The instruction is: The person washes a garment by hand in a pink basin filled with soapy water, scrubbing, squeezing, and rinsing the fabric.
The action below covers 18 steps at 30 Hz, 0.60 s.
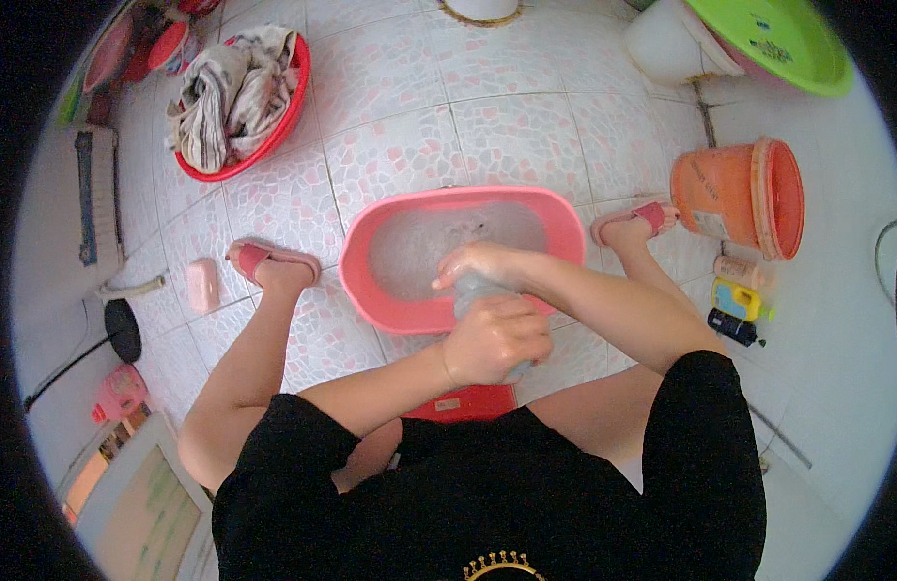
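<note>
A wet grey-blue cloth (479,289) is bunched up between my two hands over the near rim of a pink plastic tub (355,279). My left hand (498,338) is wrapped round its lower end, nearest my body, and a bit of cloth pokes out below the fist. Farther out, my right hand (485,263) grips the upper end with its fingers pointing left, above the water. Cloudy, sudsy water (419,243) fills the bottom of the tub. Both hands look wet. Most of the cloth is hidden by my fingers.
A red basin (301,91) heaped with striped fabric (230,102) sits at upper left. An orange bucket (717,190) lies tipped at right, near several bottles (736,299). Beside my left slipper (274,263) is a pink block (203,285). Behind the tub is a red stool (477,403).
</note>
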Tool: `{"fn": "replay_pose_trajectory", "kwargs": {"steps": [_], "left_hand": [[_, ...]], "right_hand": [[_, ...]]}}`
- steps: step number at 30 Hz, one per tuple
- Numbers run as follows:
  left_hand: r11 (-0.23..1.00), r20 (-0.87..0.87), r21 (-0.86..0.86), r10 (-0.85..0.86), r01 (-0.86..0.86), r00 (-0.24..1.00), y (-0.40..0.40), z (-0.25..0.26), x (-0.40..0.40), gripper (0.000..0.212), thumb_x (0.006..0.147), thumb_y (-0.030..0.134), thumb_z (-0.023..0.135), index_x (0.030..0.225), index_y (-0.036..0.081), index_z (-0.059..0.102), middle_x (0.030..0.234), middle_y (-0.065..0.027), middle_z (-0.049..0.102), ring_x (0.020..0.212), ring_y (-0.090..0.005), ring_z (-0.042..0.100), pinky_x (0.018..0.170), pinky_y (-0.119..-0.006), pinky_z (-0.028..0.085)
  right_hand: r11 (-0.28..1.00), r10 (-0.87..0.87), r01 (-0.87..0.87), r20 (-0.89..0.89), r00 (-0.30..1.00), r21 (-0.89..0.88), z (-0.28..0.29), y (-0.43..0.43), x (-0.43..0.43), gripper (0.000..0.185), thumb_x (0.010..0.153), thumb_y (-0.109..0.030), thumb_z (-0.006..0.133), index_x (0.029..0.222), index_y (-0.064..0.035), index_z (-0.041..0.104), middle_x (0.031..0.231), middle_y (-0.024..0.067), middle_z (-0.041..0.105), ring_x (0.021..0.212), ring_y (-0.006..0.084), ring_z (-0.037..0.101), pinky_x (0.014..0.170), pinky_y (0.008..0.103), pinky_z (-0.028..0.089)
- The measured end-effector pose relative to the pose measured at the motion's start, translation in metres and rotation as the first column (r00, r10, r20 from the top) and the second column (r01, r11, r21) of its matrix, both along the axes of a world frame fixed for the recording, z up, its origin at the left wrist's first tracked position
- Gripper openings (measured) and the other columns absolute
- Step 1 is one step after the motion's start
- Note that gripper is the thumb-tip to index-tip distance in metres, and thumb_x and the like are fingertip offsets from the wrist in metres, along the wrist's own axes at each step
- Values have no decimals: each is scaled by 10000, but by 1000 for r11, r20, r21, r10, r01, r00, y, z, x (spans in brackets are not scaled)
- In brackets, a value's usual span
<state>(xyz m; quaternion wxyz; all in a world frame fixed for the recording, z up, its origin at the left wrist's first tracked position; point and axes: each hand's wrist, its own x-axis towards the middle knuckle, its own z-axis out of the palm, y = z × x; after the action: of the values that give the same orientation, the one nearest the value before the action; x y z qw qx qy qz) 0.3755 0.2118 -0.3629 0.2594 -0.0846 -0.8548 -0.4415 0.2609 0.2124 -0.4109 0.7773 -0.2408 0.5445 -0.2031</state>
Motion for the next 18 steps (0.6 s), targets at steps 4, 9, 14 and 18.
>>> {"fn": "replay_pose_trajectory", "kwargs": {"steps": [4, 9, 14, 18], "left_hand": [[992, -28, -129, -7, 3, 1000, 9, -17, -5, 85, 557, 170, 550, 626, 123, 533, 668, -6, 512, 631, -184, 522, 562, -316, 452], [957, 73, -277, -68, 86, 995, 22, -44, -20, 102, 596, 180, 539, 629, 91, 578, 694, -33, 553, 690, -191, 559, 578, -325, 469], [952, 260, -284, -41, 117, 965, 35, -80, -40, 133, 643, 192, 520, 628, 71, 573, 728, -86, 579, 654, -213, 584, 555, -366, 476], [978, 177, -208, 55, -18, 983, 51, -122, -49, 156, 636, 184, 527, 676, 47, 589, 762, -110, 586, 734, -240, 583, 633, -376, 467]], "right_hand": [[941, 172, -233, -243, 955, -247, -22, -6, 0, 172, 592, -170, 619, 647, -25, 544, 619, 40, 503, 581, 126, 440, 566, 298, 363], [865, 345, -463, -440, 829, -193, -28, -11, -5, 152, 575, -150, 592, 652, -20, 575, 577, 46, 510, 553, 141, 443, 546, 311, 378], [926, 291, -377, -620, 729, -9, -24, -19, 7, 114, 569, -136, 574, 578, -23, 557, 548, 88, 510, 502, 199, 459, 505, 346, 388], [878, 313, -478, -778, 545, 18, -48, -20, 12, 128, 579, -169, 557, 605, -54, 606, 628, 170, 579, 539, 291, 548, 538, 385, 441]]}}
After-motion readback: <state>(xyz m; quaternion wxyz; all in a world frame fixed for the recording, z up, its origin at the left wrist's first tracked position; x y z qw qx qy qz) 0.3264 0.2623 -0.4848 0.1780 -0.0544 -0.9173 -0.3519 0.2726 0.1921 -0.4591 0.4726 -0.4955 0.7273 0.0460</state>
